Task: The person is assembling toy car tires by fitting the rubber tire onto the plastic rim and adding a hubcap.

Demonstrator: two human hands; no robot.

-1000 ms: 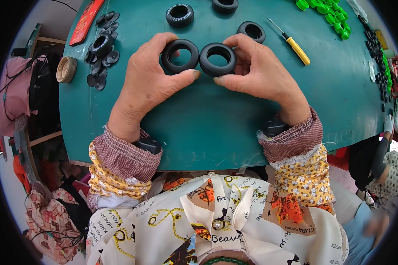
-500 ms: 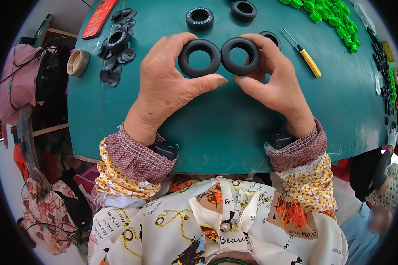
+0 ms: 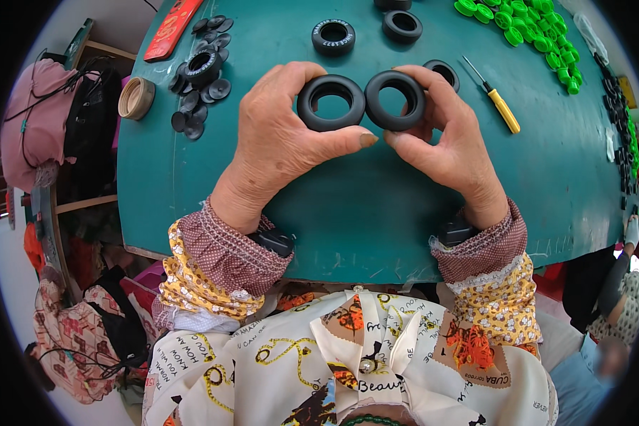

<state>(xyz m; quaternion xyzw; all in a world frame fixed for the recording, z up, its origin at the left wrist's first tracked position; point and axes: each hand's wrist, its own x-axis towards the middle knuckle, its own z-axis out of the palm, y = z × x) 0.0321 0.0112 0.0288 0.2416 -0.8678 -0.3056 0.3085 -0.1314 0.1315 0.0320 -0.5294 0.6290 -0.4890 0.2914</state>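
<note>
You hold two black rubber tyres side by side, rims touching, above the surface's middle: left tyre (image 3: 331,102) pinched by your left hand (image 3: 284,142), right tyre (image 3: 395,99) by your right hand (image 3: 447,142). A loose fingertip pinch could drop one among the spare tyres (image 3: 333,37) beyond.

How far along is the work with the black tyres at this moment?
Done: nothing assembled shows. Three black tyres lie loose on the teal table, with no green part in any of them.
In hand: the left hand holds one black tyre and the right hand another, side by side and touching.
Left: the green parts, the black discs and the yellow-handled screwdriver lie untouched.
</note>
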